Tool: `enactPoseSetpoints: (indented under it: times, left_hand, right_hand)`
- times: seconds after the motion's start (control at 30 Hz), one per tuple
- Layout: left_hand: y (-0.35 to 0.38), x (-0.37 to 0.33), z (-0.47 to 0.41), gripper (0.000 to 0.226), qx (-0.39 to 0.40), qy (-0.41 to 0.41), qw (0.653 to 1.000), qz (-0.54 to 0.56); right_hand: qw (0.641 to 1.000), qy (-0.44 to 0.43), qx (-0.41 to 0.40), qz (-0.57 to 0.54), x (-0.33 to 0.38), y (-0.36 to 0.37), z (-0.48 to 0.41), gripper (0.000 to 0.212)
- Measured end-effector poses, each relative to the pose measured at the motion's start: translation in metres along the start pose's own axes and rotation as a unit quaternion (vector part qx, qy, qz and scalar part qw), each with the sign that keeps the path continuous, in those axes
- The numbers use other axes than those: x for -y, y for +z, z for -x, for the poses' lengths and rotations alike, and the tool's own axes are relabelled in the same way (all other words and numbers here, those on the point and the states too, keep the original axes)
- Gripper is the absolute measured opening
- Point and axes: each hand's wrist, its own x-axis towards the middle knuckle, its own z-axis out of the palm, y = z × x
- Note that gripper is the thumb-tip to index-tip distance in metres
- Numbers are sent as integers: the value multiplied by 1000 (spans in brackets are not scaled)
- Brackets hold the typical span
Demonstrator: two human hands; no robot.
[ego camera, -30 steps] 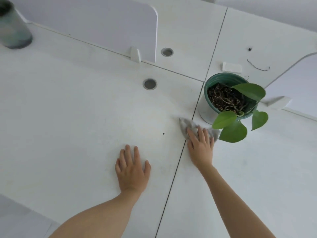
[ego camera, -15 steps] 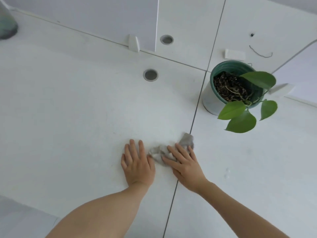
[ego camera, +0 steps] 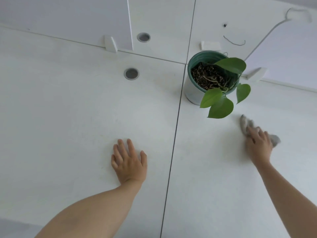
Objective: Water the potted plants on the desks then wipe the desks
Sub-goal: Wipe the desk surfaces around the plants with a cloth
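Observation:
A potted plant [ego camera: 212,78] in a green-rimmed pot with several broad green leaves stands on the right desk [ego camera: 223,177], just right of the seam between the desks. My right hand [ego camera: 259,146] presses a grey cloth [ego camera: 244,123] flat on the right desk, below and right of the leaves; the hand is motion-blurred. Part of the cloth sticks out on each side of the hand. My left hand [ego camera: 128,160] rests flat with spread fingers on the left desk [ego camera: 68,126], holding nothing.
White divider panels [ego camera: 68,18] stand along the back edges, held by white brackets [ego camera: 110,43]. Two round cable grommets [ego camera: 131,73] sit in the desktops. A small white block [ego camera: 210,45], a dark thread [ego camera: 234,42] and a dark speck lie behind the pot.
My right hand has swept the cloth from near the seam, beside my left hand, far to the right onto the right desk. My left hand stayed planted.

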Motion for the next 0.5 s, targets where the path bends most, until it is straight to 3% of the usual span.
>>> enactPoseSetpoints:
  times: [0.07, 0.13, 0.37, 0.5]
  left_hand:
    - [1, 0, 1, 62, -3, 1, 1000, 3]
    - [1, 0, 0, 63, -9, 0, 1000, 3]
    - [1, -3, 1, 67, -14, -4, 1000, -1]
    - [-2, -3, 1, 66, -2, -1, 1000, -10]
  right_hand:
    - [995, 85, -31, -36, 30, -1, -22, 50]
    - [991, 115, -37, -65, 62, 3, -46, 46]
    - [995, -54, 30, -78, 129, 15, -59, 40]
    - [998, -22, 1, -55, 118, 27, -25, 49]
